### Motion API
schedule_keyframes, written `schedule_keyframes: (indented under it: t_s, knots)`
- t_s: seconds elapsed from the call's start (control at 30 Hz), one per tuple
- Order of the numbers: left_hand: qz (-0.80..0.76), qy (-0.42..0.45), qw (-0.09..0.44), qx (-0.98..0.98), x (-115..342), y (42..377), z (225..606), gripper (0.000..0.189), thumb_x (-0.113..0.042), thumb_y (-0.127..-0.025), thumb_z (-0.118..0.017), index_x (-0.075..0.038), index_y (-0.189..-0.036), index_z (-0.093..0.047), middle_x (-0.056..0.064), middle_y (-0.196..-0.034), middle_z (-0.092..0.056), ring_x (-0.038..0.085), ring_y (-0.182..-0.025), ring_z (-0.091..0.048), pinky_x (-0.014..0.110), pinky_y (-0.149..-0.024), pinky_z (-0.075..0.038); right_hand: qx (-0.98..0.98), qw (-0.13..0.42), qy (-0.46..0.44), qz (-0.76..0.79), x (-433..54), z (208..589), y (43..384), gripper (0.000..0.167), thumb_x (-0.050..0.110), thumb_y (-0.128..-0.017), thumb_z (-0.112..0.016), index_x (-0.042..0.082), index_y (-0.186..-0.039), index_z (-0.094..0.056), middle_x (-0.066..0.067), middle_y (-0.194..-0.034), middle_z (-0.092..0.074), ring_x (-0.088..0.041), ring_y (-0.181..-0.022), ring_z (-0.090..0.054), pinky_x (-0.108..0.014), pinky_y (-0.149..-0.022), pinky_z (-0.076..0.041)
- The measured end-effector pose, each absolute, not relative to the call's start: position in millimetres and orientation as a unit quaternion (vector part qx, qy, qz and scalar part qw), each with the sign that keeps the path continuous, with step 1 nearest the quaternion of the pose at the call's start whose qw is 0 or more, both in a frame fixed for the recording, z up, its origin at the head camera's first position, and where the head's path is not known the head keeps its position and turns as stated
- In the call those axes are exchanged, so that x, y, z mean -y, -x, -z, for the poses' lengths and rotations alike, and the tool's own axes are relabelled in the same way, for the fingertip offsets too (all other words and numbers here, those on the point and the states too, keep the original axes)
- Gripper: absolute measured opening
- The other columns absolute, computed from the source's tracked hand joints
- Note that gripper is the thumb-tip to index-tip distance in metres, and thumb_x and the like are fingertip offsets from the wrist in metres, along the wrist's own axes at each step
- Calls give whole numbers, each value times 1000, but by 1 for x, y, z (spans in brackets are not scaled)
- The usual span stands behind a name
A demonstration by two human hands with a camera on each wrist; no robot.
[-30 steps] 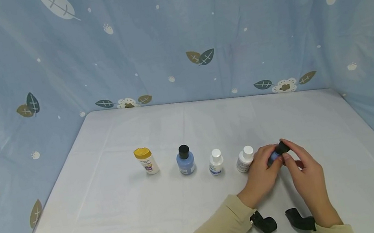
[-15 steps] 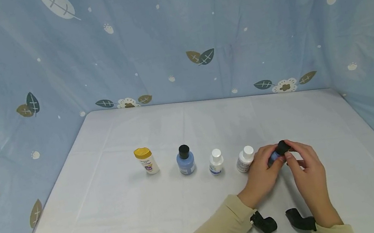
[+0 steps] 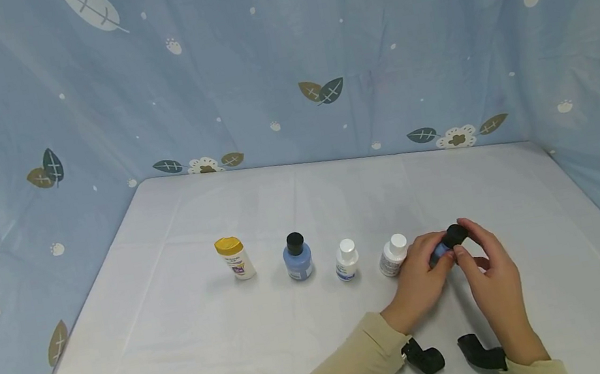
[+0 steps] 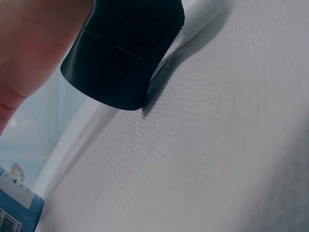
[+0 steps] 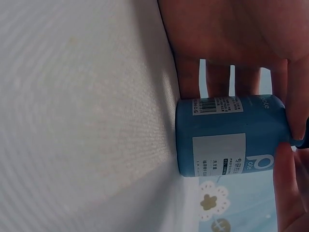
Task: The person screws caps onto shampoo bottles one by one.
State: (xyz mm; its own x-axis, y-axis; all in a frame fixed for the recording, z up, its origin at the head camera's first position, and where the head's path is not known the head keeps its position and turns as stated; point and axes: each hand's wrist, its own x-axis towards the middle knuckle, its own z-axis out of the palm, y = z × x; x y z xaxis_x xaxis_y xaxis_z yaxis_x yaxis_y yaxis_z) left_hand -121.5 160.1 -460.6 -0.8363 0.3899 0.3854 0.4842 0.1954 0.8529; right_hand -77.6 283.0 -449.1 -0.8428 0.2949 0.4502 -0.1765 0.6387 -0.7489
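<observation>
A small blue bottle with a black cap stands on the white table, right of the other bottles. My left hand grips its body from the left. The thumb and index finger of my right hand pinch the cap from the right. In the right wrist view the blue bottle shows its printed labels and barcode, its base on the cloth. Only a corner of the blue bottle appears in the left wrist view. Close by my left hand is a white bottle; whether they touch, I cannot tell.
Leftward in a row stand another white bottle, a blue bottle with a black cap and a white bottle with a yellow cap. Black elbow-shaped pieces sit at both wrists. A blue patterned curtain surrounds the table.
My right hand's fingers shift slightly on the black cap, and the index finger ends straighter and a little higher. My left hand and the other bottles stay in place.
</observation>
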Motion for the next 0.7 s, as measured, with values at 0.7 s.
schedule_keyframes:
  t_s: [0.7]
  knots:
    - [570, 293, 43, 767, -159, 122, 461, 32, -27, -92, -49, -18, -123, -51, -7, -119, -50, 2, -111, -43, 20, -90, -36, 874, 284, 60, -390, -286, 456, 78, 42, 21, -87, -58, 25, -128, -49, 1, -121, -50, -9, -109, -45, -11, -70, -39]
